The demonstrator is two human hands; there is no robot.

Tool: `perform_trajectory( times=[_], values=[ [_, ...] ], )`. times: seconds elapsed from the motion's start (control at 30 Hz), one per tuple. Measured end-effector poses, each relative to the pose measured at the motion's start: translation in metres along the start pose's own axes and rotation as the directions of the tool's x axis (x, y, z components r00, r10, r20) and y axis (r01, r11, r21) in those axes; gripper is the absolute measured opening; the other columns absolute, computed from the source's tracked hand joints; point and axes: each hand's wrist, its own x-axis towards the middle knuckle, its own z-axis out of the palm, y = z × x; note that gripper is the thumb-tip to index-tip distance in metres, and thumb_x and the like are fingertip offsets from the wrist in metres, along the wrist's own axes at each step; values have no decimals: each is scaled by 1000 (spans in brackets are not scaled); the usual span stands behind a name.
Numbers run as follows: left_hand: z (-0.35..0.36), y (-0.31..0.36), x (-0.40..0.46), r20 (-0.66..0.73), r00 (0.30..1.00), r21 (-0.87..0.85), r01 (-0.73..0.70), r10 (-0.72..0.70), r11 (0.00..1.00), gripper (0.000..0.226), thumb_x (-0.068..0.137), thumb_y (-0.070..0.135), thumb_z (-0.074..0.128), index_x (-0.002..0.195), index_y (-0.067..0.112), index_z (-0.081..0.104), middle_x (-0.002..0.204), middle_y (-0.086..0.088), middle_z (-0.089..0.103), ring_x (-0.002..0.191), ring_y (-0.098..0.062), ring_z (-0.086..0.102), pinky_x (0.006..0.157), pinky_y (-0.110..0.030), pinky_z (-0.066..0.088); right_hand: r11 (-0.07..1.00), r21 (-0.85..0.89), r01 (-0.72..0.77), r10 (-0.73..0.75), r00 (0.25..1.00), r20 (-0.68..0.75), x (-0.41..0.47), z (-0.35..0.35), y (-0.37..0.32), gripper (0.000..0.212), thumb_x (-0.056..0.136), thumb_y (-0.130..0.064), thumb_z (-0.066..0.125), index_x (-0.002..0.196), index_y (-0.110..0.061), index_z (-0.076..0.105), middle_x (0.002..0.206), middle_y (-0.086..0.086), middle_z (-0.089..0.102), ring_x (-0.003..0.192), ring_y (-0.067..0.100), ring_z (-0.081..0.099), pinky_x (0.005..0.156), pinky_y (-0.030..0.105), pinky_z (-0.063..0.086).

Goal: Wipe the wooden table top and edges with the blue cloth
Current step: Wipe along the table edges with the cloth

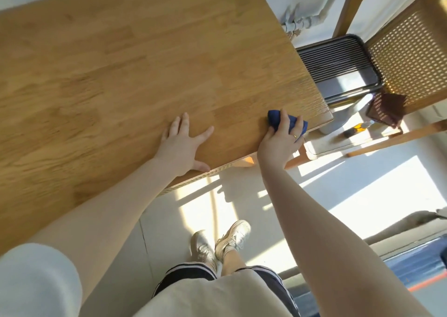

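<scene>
The wooden table [121, 69] fills the upper left of the head view, its near edge running diagonally from lower left to the right corner. My right hand [280, 140] presses a bunched blue cloth [274, 119] onto the table top close to the near right corner; the fingers cover most of the cloth. My left hand [183, 145] lies flat on the table top with fingers spread, thumb at the near edge, holding nothing.
A wooden chair with a cane seat [408, 57] stands past the table's right end. A dark ribbed tray [338, 67] sits beside it. My feet in pale sneakers [220, 241] stand on the light tiled floor, sunlit in patches.
</scene>
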Motion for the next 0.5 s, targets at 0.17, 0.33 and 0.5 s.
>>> perform_trajectory(
  times=[0.17,0.33,0.5],
  values=[
    [0,1,-2,-31,999,18,-9,10,1000,96,74,66,57,145,47,-5,153,-18,-22,143,-35,-13,115,-50,7,997,-39,72,-66,989,134,-64,34,-5,53,100,-18,34,146,-37,15,157,-1,-10,141,34,-12,113,45,10],
    [1,-2,-6,-47,998,5,-44,44,999,92,78,64,56,147,43,-1,154,2,-26,143,-32,-8,114,-50,10,995,17,100,-101,986,134,-42,28,2,50,98,-16,36,143,-37,26,157,-2,-4,140,35,-11,112,45,10],
    [-20,17,12,-184,974,-19,-140,135,990,68,85,59,52,143,30,33,157,8,-12,143,-24,6,114,-44,12,1000,15,11,-11,1000,-27,56,-23,15,48,95,-15,39,139,-34,34,156,0,5,140,35,0,115,49,12]
  ],
)
